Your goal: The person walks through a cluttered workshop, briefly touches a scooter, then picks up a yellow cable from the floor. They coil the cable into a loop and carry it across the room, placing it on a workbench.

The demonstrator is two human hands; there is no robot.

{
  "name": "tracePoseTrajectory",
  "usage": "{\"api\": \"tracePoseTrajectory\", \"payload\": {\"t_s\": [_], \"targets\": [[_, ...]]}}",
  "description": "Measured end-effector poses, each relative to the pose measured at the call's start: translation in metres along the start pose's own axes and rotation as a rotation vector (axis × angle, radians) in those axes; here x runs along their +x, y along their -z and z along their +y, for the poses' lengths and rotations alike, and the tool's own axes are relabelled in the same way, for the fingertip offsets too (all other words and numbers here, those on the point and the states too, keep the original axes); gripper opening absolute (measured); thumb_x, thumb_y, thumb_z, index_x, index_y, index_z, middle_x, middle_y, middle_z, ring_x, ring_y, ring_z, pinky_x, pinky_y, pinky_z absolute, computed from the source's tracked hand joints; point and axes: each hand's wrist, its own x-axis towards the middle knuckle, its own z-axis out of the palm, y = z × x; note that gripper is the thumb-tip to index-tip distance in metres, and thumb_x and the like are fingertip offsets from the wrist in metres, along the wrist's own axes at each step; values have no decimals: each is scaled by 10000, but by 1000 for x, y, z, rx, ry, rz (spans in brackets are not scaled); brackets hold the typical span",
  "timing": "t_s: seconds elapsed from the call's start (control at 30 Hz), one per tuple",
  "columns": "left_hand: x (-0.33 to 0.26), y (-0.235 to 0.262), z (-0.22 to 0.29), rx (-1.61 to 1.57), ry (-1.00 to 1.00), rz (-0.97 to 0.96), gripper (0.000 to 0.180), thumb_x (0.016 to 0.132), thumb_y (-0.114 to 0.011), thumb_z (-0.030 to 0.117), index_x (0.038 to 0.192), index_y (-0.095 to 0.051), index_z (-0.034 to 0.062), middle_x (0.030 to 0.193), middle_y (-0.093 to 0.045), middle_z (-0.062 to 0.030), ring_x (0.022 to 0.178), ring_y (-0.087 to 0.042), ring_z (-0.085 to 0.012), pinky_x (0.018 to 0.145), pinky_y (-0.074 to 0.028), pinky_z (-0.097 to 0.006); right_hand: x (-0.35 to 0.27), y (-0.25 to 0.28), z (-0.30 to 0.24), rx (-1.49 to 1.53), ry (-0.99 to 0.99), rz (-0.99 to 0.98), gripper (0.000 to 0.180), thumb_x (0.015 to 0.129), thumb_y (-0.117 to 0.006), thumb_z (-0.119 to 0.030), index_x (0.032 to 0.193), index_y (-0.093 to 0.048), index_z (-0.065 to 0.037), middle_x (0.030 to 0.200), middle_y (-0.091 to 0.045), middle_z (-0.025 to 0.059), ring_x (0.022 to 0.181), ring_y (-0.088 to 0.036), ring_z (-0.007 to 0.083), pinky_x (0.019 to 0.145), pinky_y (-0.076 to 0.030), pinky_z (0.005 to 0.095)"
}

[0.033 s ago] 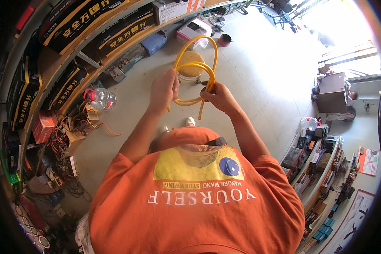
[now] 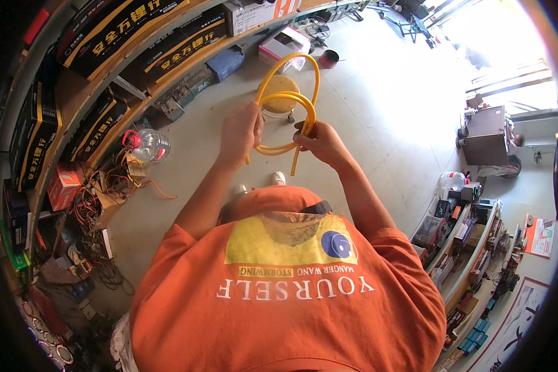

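tubing (image 2: 310, 110) in yellow loops spans between the left hand (image 2: 243, 128), wrapped around one side, and the right hand (image 2: 320, 142), pinching the strands opposite; its largest loop reaches beyond both. nothing has visibly shifted just now, so the tubing remains hand-held.

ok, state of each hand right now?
Left hand: closed, holding one side of the looped yellow hose.
Right hand: closed, pinching the other side of the same hose.
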Motion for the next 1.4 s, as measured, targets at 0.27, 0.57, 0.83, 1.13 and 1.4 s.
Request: {"api": "tracePoseTrajectory", "payload": {"t_s": [0.27, 0.57, 0.83, 1.13, 1.4], "targets": [[-2, -7, -1, 74, -1, 78, 357, 973, -481, 357, 716, -463, 110, 567, -424, 39, 429, -367, -47, 400, -298, -209, -8, 3, 4, 138, -72, -61, 200, 827, -654, -117, 907, -573, 47, 727, -626, 65, 565, -577, 114, 485, -474, 233], [10, 47, 20, -92, -39, 312, 476, 907, -507, 550, 712, -426, 124, 532, -357, 56, 379, -266, -22, 343, -185, -195, -60, 57, 43, -430, -145, -63, 139, 839, -626, -145, 937, -621, -47, 730, -654, 81, 569, -608, 176, 531, -497, 319], [3, 9, 17, -535, 196, 38, 493, 922, -419, 589, 675, -379, 164, 546, -236, 76, 430, -191, -56, 381, -162, -217, -11, 39, 76, 108, 36, 211, 199, 924, -562, -166, 979, -583, 24, 943, -629, 137, 800, -661, 214, 699, -564, 327], [9, -12, 15, -588, 170, 110, 523, 940, -338, 598, 652, -303, 163, 542, -237, 61, 431, -205, -56, 381, -195, -213, 3, -20, 31, 1122, 230, -160, 240, 969, -482, -130, 1132, -551, 33, 1088, -624, 155, 959, -649, 276, 860, -549, 395], [-2, -19, 8, -525, 185, 177, 483, 939, -391, 580, 718, -351, 152, 591, -332, 37, 448, -314, -63, 405, -279, -208, 17, -21, 27, 1395, 261, -116, 282, 964, -500, -163, 1167, -528, 30, 988, -621, 118, 930, -626, 248, 815, -520, 361]]}}
